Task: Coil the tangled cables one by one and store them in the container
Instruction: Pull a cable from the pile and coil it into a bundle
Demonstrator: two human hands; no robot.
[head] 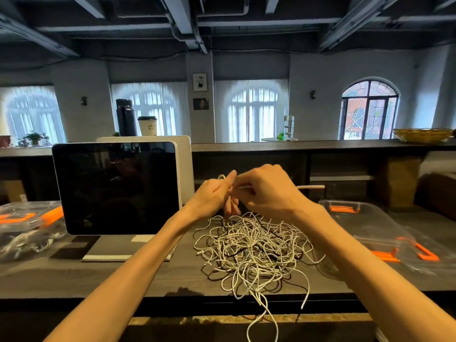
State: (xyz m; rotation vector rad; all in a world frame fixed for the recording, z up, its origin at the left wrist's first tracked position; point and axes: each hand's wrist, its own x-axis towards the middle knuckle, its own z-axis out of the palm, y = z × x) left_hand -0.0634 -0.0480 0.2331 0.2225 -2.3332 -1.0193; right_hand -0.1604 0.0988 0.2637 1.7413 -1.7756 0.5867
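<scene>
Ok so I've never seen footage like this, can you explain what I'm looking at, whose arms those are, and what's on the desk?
There is no machine here. A person wears a camera on the head, so this one picture looks forward and down at their own bare arms. The left hand and right hand are raised above a tangled pile of cables, together pinching a white cable. The pile lies on a dark wooden desk. A clear container with orange latches sits to the right, a dark monitor to the left.
</scene>
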